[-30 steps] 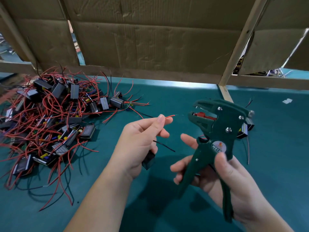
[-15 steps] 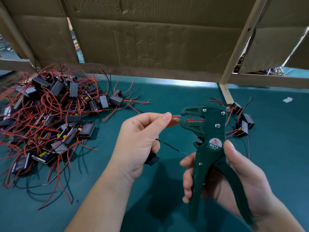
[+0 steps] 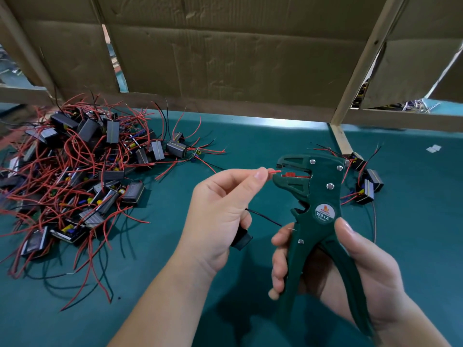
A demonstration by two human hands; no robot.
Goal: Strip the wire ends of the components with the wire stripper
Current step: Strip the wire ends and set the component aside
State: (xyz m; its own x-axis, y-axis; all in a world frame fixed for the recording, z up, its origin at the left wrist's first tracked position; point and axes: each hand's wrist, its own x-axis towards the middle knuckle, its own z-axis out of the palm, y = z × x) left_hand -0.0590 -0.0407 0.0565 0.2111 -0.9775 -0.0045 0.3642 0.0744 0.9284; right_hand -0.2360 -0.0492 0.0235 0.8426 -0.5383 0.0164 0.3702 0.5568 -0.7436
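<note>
Between left thumb and forefinger tips, red wire (image 3: 273, 172) pinched — its end sits at the mouth of the wire stripper (image 3: 316, 194), whose jaws stand apart. Left hand (image 3: 220, 211) otherwise curled, black component (image 3: 241, 240) tucked under the lower fingers, black wire (image 3: 264, 217) sticking out past them. Right hand (image 3: 350, 274) wrapped round both green handles, fingers closed on them, handles spread. Left of the left hand, big pile of components (image 3: 75, 176) on green table (image 3: 250, 136) — few more components (image 3: 367, 184) beyond the stripper.
</note>
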